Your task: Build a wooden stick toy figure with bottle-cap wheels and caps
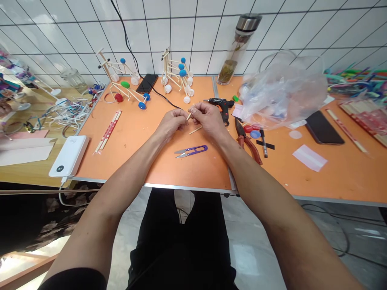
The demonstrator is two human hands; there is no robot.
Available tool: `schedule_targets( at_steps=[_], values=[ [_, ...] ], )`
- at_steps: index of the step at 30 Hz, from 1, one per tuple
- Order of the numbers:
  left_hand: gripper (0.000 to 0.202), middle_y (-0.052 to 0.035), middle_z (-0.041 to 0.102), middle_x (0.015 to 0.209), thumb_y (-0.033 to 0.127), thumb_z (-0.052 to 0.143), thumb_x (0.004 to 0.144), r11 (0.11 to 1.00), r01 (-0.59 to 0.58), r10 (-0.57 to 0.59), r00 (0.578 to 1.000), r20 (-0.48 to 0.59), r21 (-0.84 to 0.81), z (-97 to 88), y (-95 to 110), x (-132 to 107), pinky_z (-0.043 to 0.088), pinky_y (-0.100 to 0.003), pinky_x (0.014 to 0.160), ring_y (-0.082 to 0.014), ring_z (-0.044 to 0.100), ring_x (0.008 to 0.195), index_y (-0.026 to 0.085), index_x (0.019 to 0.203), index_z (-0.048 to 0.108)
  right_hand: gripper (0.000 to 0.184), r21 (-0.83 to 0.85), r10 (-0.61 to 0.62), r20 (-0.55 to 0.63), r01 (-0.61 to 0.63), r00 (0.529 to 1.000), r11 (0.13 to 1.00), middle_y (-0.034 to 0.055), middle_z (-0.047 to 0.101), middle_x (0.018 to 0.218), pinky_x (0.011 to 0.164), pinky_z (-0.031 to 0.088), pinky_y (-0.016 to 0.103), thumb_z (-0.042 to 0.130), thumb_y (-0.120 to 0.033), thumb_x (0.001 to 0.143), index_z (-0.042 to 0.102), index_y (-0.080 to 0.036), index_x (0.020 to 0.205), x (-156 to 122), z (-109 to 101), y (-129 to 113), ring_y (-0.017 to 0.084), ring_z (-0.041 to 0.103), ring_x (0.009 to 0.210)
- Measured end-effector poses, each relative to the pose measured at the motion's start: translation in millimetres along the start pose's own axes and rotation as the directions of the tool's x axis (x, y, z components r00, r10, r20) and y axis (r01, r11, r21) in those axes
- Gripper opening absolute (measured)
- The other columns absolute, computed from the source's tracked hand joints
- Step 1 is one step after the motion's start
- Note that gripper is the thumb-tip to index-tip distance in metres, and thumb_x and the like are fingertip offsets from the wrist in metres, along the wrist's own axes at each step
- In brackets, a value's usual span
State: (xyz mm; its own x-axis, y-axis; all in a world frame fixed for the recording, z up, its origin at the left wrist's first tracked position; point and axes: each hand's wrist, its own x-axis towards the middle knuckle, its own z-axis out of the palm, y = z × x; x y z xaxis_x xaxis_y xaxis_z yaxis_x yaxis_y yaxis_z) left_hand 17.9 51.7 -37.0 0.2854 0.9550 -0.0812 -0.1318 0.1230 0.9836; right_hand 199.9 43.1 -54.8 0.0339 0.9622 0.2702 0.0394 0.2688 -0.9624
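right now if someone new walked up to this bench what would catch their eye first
The left hand and right hand come first, raised at the middle of the orange tabletop, with a small wooden stick showing between their fingers. Behind them, near the back edge, stand two wooden-stick models with round coloured ends. To the right, a large crumpled clear plastic bag bulges over the table.

Between the fingers (198,109) sits a pale wooden stick (189,116). Below the fingers, snips (191,151) have purple handles on silver blades. To their right, pliers (249,146) have red grips, with red and blue caps (250,131) just above. To their left, a paper sleeve (108,132) is patterned red and white on an orange tabletop (127,161). Far beyond the fingers, white tiles (178,28) are gridded with black lines.
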Motion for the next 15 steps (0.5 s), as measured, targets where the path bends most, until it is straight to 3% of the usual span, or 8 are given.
schedule_targets(
  at_steps=[3, 9, 12, 15],
  values=[
    [0.012, 0.0023, 0.067, 0.063, 0.009, 0.074, 0.075, 1.000, -0.010, 0.010, 1.000, -0.003, 0.002, 0.7, 1.0, -0.2, 0.041, -0.022, 0.056, -0.0083, 0.052, 0.053, 0.021, 0.070, 0.074, 0.057, -0.005, 0.010, 0.003, -0.010, 1.000, 1.000, -0.0011, 0.071, 0.078, 0.070, 0.054, 0.031, 0.113, -0.069, 0.092, 0.077, -0.026, 0.085, -0.4, 0.1, -1.3, 0.016, 0.058, 0.070],
    [0.014, 0.0020, 0.068, 0.064, 0.007, 0.071, 0.070, 1.000, 0.003, -0.003, 1.000, 0.003, 0.011, 1.9, 4.0, -2.3, 0.042, -0.022, 0.058, -0.0085, 0.052, 0.054, 0.020, 0.071, 0.075, 0.071, -0.014, -0.005, -0.014, 0.004, 1.000, 1.000, -0.0004, 0.070, 0.076, 0.068, 0.051, 0.034, 0.115, -0.086, 0.081, 0.075, -0.027, 0.081, -1.8, 0.9, -6.5, 0.017, 0.055, 0.069],
    [0.013, 0.0024, 0.066, 0.063, 0.009, 0.075, 0.078, 0.999, -0.015, 0.015, 1.000, 0.007, 0.037, 3.0, 5.0, -3.7, 0.041, -0.022, 0.057, -0.0088, 0.052, 0.055, 0.021, 0.072, 0.074, 0.073, -0.034, 0.006, -0.022, -0.007, 1.000, 0.999, -0.0008, 0.069, 0.075, 0.069, 0.051, 0.034, 0.115, -0.086, 0.080, 0.073, -0.027, 0.079, -1.6, 1.4, -7.1, 0.017, 0.054, 0.068],
    [0.017, 0.0020, 0.069, 0.064, 0.004, 0.070, 0.072, 0.999, -0.023, 0.022, 1.000, 0.009, 0.039, 4.0, 6.1, -4.5, 0.042, -0.022, 0.058, -0.0088, 0.053, 0.055, 0.020, 0.073, 0.075, 0.067, -0.034, 0.007, -0.041, -0.008, 0.999, 0.999, -0.0010, 0.068, 0.074, 0.068, 0.050, 0.034, 0.115, -0.079, 0.084, 0.074, -0.027, 0.079, -1.0, 0.8, -4.5, 0.016, 0.054, 0.067]
  ],
)
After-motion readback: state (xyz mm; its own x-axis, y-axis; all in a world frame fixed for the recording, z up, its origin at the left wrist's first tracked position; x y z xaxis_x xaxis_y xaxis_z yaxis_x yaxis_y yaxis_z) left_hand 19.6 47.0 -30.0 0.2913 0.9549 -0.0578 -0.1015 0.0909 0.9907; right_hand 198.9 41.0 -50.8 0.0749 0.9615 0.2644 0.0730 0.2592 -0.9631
